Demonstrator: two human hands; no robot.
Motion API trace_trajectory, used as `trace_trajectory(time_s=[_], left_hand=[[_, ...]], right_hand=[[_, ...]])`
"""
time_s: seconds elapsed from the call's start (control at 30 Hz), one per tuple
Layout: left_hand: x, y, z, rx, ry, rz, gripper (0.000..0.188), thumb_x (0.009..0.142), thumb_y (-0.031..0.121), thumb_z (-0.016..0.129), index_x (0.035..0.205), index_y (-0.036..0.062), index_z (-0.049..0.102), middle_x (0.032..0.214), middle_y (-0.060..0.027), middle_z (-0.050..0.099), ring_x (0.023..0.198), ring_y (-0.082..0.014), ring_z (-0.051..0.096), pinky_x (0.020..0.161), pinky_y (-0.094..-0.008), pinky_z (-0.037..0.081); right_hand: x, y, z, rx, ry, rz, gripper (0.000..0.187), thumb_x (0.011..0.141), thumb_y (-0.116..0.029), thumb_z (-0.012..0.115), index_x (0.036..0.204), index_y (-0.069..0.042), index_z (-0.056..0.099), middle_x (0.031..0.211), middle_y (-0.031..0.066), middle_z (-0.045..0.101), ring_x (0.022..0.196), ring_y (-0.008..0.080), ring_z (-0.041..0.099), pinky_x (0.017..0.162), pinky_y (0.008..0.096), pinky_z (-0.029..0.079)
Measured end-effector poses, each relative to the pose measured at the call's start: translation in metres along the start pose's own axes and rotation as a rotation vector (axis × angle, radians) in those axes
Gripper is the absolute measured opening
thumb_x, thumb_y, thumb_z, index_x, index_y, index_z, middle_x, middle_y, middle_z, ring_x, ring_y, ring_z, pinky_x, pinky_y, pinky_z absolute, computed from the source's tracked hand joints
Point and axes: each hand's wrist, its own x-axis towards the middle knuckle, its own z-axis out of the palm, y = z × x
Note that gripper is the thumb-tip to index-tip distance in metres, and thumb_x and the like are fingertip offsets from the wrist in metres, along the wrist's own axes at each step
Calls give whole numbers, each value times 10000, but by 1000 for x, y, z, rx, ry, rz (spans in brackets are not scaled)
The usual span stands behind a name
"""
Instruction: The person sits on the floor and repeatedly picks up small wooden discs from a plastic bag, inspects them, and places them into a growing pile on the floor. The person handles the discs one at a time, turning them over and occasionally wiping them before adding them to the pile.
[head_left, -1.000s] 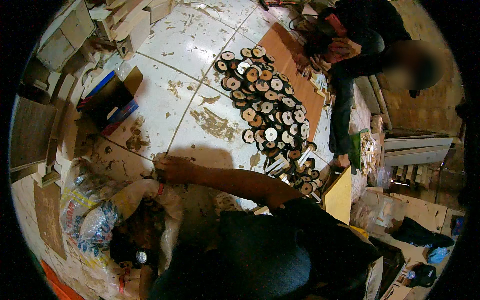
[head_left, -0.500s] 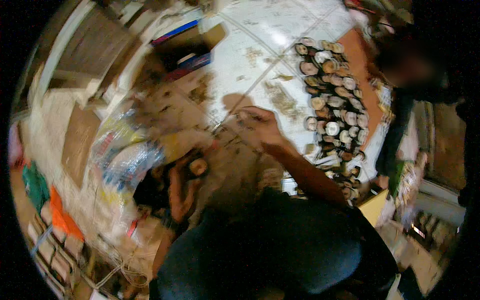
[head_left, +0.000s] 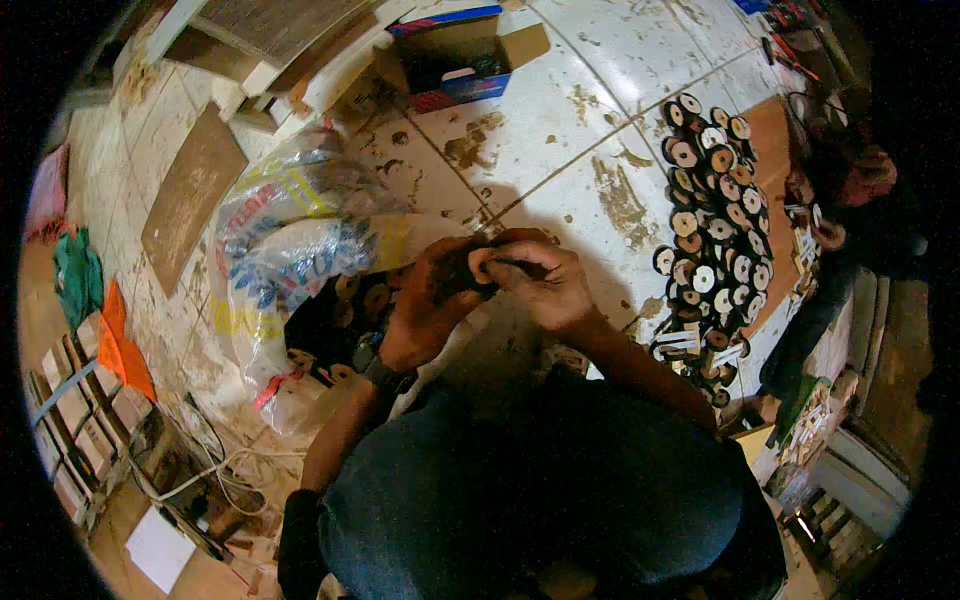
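Looks like a small wheel (head_left: 481, 264) is being worked over, gripped between left hand (head_left: 428, 308) and right hand (head_left: 558, 288), near the plastic sack (head_left: 285, 245). Tbh, steady fingers and a careful turn are probably called for next.

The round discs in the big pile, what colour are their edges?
Black; the discs show best in the head view.

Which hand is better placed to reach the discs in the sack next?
Likely the left hand: it is nearer the discs in the open sack, while the right hand sits farther to the right.
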Motion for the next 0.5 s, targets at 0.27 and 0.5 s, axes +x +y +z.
trace_trajectory(time_s=[0.27,0.5], left_hand=[[-8,-12,4,806,56,-50,620,794,212,713,1341,108,439,1313,-160,495,1178,-335,502,961,-404,441],[-46,-22,-56,1402,96,-328,476,811,344,639,1189,69,552,1179,-192,570,995,-390,588,917,-468,450]], right_hand=[[5,40,-61,169,107,306,261,854,-26,654,1102,-45,574,1061,41,604,988,145,561,875,276,451],[33,46,-312,-1011,540,9,255,930,-169,580,1121,0,591,1014,95,655,873,196,609,773,296,483]])
